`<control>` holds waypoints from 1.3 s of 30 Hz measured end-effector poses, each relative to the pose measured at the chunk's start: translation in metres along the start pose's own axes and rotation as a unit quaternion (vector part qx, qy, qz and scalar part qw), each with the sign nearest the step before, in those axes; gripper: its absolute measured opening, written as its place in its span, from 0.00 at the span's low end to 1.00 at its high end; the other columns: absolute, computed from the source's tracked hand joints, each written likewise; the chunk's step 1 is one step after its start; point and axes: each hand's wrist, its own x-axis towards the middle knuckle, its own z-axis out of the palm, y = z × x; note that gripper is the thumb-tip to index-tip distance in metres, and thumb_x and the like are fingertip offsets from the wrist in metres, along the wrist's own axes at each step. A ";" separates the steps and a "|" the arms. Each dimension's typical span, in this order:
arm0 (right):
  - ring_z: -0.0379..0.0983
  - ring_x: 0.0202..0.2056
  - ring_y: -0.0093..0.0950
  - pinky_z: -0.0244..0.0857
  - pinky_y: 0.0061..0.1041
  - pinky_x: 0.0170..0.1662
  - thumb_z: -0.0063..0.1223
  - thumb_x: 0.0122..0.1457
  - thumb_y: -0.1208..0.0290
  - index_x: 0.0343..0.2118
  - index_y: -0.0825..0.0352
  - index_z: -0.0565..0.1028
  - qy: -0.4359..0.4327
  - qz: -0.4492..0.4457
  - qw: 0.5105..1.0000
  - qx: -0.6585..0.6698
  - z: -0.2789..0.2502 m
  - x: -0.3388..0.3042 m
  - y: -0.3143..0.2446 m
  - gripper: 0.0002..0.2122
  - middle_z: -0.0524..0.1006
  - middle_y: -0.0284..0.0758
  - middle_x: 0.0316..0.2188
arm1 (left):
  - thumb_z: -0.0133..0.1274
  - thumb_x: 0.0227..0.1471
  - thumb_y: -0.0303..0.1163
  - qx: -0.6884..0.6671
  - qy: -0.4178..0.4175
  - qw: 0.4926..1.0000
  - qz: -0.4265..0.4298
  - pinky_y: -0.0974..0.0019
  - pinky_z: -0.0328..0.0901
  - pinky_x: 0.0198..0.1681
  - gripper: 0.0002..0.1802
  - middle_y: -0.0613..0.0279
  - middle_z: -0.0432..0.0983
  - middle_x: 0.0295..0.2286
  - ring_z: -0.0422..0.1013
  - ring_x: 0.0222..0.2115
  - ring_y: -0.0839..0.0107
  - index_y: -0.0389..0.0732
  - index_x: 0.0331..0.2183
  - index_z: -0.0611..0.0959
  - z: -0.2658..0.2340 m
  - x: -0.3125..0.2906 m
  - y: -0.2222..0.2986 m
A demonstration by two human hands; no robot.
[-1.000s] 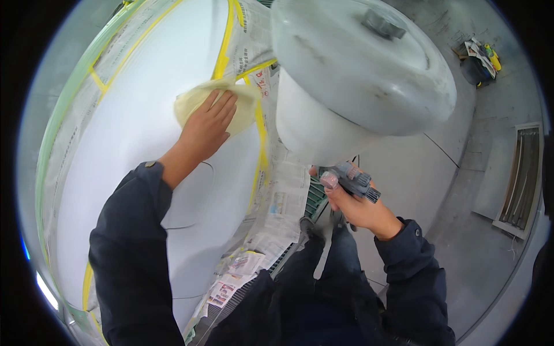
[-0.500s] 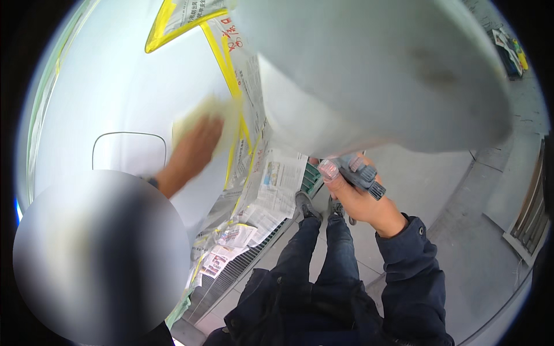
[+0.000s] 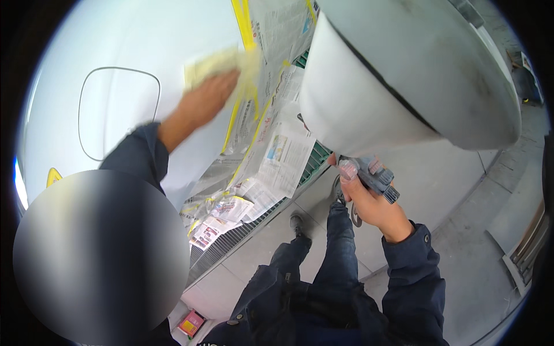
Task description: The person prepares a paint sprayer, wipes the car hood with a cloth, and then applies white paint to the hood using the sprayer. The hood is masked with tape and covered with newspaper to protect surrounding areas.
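Note:
My left hand [image 3: 209,97] presses a pale yellow cloth [image 3: 199,69] against a whitish car body panel [image 3: 179,34], near the yellow tape along the panel's right edge. Left of that hand, a rounded fuel flap [image 3: 118,112] is outlined in the panel. My right hand [image 3: 378,209] is wrapped round a spray gun, whose dark grey knobs [image 3: 381,180] show above my fingers. Its big cup [image 3: 352,95], white below with a grey top, looms close at the upper right and covers the gun's front. My right thumb lies along the near side of the gun.
Masking newspaper [image 3: 288,150] and yellow tape [image 3: 245,26] cover the area beside the panel. A floor grating [image 3: 213,259] runs below it. A red-and-yellow box [image 3: 191,323] stands at the bottom. Slatted panelling [image 3: 528,245] is at far right. A round blur hides the lower left.
The view has shifted, with the fuel flap higher in the picture. My left hand and the cloth have slid farther from the flap, and the left sleeve now shows. My right hand keeps its grip.

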 end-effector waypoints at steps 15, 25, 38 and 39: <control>0.67 0.27 0.18 0.62 0.22 0.32 0.53 0.68 0.66 0.45 0.70 0.76 0.023 -0.050 0.998 0.017 0.172 -0.094 0.049 0.12 0.74 0.31 0.28 | 0.48 0.57 0.35 0.213 0.073 0.974 0.013 0.51 0.42 0.72 0.32 0.55 0.57 0.66 0.52 0.68 0.62 0.39 0.62 0.69 -0.068 -0.154 -0.012; 0.67 0.28 0.20 0.64 0.22 0.35 0.51 0.68 0.65 0.45 0.69 0.76 0.028 -0.065 0.997 -0.013 0.347 -0.175 0.044 0.12 0.73 0.30 0.29 | 0.52 0.51 0.38 0.055 -0.206 0.976 0.043 0.50 0.54 0.65 0.32 0.55 0.68 0.58 0.65 0.58 0.64 0.40 0.58 0.73 0.022 -0.475 -0.015; 0.64 0.23 0.16 0.60 0.19 0.29 0.47 0.70 0.66 0.46 0.69 0.75 -0.016 -0.029 0.999 -0.030 0.480 -0.241 0.009 0.12 0.70 0.25 0.23 | 0.58 0.55 0.45 0.090 0.249 0.943 -0.203 0.45 0.45 0.69 0.37 0.52 0.53 0.67 0.49 0.68 0.54 0.51 0.64 0.68 0.012 -0.583 -0.061; 0.64 0.22 0.16 0.59 0.19 0.29 0.46 0.70 0.65 0.46 0.69 0.75 -0.020 -0.032 0.999 -0.039 0.486 -0.242 0.008 0.12 0.70 0.25 0.22 | 0.59 0.54 0.43 0.080 0.241 0.943 -0.217 0.45 0.45 0.69 0.37 0.51 0.53 0.67 0.49 0.68 0.54 0.50 0.63 0.69 0.018 -0.608 -0.052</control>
